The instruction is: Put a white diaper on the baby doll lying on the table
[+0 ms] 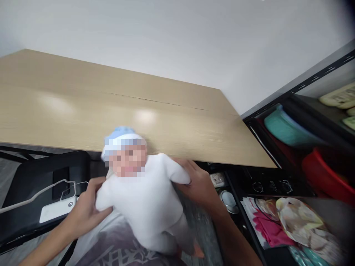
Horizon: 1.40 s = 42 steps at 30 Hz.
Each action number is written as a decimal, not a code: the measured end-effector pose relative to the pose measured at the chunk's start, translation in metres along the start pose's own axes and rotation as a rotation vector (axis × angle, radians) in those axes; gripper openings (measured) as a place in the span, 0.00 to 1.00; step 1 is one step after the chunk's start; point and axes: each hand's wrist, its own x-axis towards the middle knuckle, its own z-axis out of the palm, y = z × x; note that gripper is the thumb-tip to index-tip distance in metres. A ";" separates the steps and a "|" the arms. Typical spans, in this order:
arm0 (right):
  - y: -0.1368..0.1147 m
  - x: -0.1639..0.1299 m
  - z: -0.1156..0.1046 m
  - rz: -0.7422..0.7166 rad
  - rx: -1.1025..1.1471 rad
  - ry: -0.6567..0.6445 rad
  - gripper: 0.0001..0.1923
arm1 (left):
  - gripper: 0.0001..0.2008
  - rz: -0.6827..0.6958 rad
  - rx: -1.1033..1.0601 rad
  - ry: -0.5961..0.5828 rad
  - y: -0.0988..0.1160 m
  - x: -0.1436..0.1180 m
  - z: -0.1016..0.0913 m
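Note:
A baby doll (pixel 144 195) with a white cloth body and a blue-and-white cap lies tilted at the front edge of the wooden table (pixel 177 133). Its head leans toward the left and its legs point down over my lap. My left hand (pixel 90 205) grips the doll's arm on the left side, thumb in front. On the other side, my right hand (pixel 195 179) is wrapped around the other arm, with some fingers hidden behind it. The doll's face is blurred out.
To the left, a black chair (pixel 27 184) carries a white phone (pixel 58 209) and a white cable (pixel 36 194). At right stand shelves with a teal basin (pixel 288 127) and a red basin (pixel 324 173). Pink cloth (pixel 271 227) and a patterned bag (pixel 299 216) lie lower right.

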 end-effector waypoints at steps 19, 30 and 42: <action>0.126 0.049 0.055 0.173 -0.077 0.248 0.24 | 0.27 0.299 0.644 0.108 0.043 0.189 -0.035; 0.169 0.140 0.071 0.155 -0.133 0.231 0.24 | 0.39 0.405 0.735 0.182 -0.010 0.303 -0.029; 0.220 0.241 0.086 0.210 -0.245 0.263 0.24 | 0.45 0.423 0.730 0.188 -0.030 0.420 -0.042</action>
